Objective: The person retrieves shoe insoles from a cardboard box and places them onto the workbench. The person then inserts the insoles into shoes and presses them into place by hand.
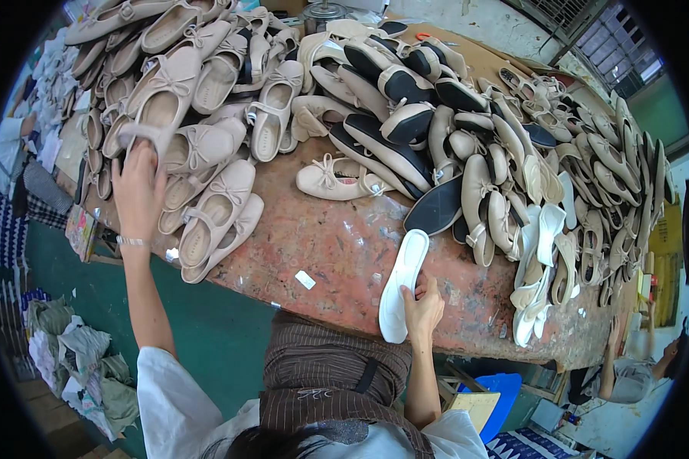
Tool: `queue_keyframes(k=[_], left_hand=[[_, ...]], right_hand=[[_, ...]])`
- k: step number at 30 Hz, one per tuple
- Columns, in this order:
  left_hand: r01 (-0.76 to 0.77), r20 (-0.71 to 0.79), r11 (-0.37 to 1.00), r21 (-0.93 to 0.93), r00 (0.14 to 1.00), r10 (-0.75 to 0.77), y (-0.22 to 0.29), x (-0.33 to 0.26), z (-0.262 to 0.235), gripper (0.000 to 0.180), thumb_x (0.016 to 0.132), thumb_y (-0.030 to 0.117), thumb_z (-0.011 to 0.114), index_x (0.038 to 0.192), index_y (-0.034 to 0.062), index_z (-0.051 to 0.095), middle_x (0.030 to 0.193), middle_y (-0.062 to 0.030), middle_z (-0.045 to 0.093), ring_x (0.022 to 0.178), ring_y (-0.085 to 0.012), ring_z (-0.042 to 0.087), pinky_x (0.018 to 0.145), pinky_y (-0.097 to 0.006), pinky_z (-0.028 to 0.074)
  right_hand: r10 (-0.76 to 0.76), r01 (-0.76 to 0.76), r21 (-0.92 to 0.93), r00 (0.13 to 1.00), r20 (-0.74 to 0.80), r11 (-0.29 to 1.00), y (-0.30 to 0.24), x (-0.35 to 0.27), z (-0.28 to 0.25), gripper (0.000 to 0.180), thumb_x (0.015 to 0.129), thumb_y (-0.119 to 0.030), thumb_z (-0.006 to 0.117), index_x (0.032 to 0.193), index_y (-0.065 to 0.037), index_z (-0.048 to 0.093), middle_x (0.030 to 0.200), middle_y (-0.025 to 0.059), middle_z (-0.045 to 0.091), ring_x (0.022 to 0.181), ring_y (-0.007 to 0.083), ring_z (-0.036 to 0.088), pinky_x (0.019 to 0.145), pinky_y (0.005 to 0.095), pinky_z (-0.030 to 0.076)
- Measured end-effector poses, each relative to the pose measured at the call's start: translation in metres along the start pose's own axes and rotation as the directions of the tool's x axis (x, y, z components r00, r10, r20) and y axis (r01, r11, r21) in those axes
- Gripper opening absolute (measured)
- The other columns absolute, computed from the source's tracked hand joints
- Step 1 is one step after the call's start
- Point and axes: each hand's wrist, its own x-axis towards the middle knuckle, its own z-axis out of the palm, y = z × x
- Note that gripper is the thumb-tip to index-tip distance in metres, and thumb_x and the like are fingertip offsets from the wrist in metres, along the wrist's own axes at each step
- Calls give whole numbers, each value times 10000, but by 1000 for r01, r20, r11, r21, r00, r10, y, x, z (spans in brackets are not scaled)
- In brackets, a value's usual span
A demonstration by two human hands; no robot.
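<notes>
At the left, my left hand [139,195] reaches up to a beige flat shoe [161,111] with a bow, on the heaped pile. Its fingers are closed at the shoe's heel end. Near the table's front edge, my right hand [424,307] grips a white insole [399,283] by its right side, thumb on top. A pair of beige strap shoes [220,218] lies just right of my left hand. Another beige bow shoe [343,177] rests on its own mid-table, beside black-soled shoes [386,157].
The worn reddish table [329,252] carries large shoe piles left and right. Several white insoles [545,237] hang among the shoes at the right. Crumpled cloth [80,356] lies on the green floor. A blue stool [501,402] stands below the table, and another person [631,375] is at the far right.
</notes>
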Motion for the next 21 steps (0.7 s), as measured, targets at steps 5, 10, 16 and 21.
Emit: queue_keyframes(k=[5, 10, 16, 21], left_hand=[[37, -173, 974, -226, 982, -78, 93, 19, 13, 148, 843, 104, 683, 984, 61, 666, 965, -97, 687, 928, -297, 638, 863, -411, 466], [-200, 174, 776, -598, 913, 370, 235, -1, 123, 273, 796, 183, 707, 1018, 44, 631, 1007, -122, 661, 1014, -292, 614, 825, -430, 497], [-88, 396, 834, -545, 850, 348, 264, -14, 172, 545, 734, 114, 749, 1196, 27, 473, 904, -220, 663, 890, -375, 651, 771, -458, 479], [89, 384, 537, -839, 796, 468, 241, -34, 97, 254, 790, 46, 675, 1039, 45, 624, 955, -196, 669, 892, -419, 621, 773, -460, 485]], right_hand=[[11, -228, 790, 963, 270, 569, 33, 11, 6, 292, 821, 44, 658, 1112, 17, 656, 850, 30, 691, 717, 99, 634, 628, 260, 500], [-21, -483, 850, 867, 497, 210, 20, -2, -19, 326, 879, 5, 532, 1197, 48, 591, 1013, 119, 701, 830, 184, 704, 756, 314, 580], [-142, -490, 844, 872, 469, -216, 19, -18, -31, 604, 842, -44, 528, 1410, 61, 349, 1323, 260, 550, 1117, 320, 624, 942, 417, 550], [-160, -432, 849, 902, 402, -303, 30, -21, -24, 548, 907, -99, 480, 1393, 116, 348, 1380, 284, 491, 1262, 390, 524, 1099, 477, 413]])
